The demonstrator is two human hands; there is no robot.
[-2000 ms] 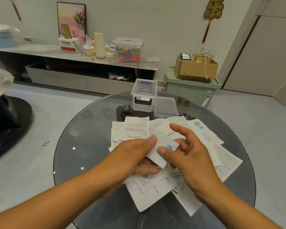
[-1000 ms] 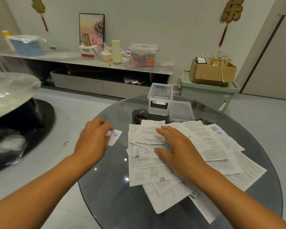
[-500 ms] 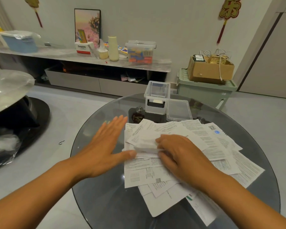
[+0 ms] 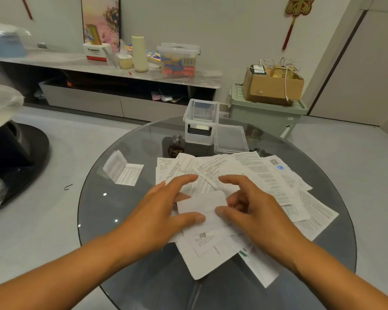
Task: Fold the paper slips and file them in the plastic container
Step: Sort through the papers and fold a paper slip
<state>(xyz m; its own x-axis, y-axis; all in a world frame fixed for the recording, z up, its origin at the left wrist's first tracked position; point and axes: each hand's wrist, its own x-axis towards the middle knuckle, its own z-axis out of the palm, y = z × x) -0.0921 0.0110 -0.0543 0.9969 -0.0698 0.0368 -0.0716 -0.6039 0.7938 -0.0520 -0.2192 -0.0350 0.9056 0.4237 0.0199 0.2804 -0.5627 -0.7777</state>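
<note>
On the left of the counter (image 4: 112,220): a folded slip (image 4: 123,171) lies alone on the glass, half sprung open, well apart from the pile. Half a second ago this spot was hidden by the left hand; a second ago that hand was putting a small folded slip with a blue dot down about there.
Left hand (image 4: 159,211): it has come back from that side to the pile; the thumb presses the near left edge of a white slip (image 4: 201,205), the fingers (image 4: 184,179) reach loosely forward over the sheets and clasp nothing.
Centre, white slip: blank side up, on top of the pile between the two hands; half a second ago the right hand was pressing a slip flat here with the left hand open beside it.
Pile (image 4: 267,182): loose printed slips spread over the centre and right of the counter, many unfolded.
Right hand (image 4: 253,211): the thumb presses the slip's near right edge, the index reaches forward, the other fingers are curled in behind the slip; whether they pinch it I cannot tell.
Back of the counter: the container (image 4: 201,121) stands open, its lid (image 4: 230,139) just beside it on the right; what it holds I cannot tell.
Meaning: one fold appears done and set aside, not filed; a new fold looks to be starting, and most of the task remains.
</note>
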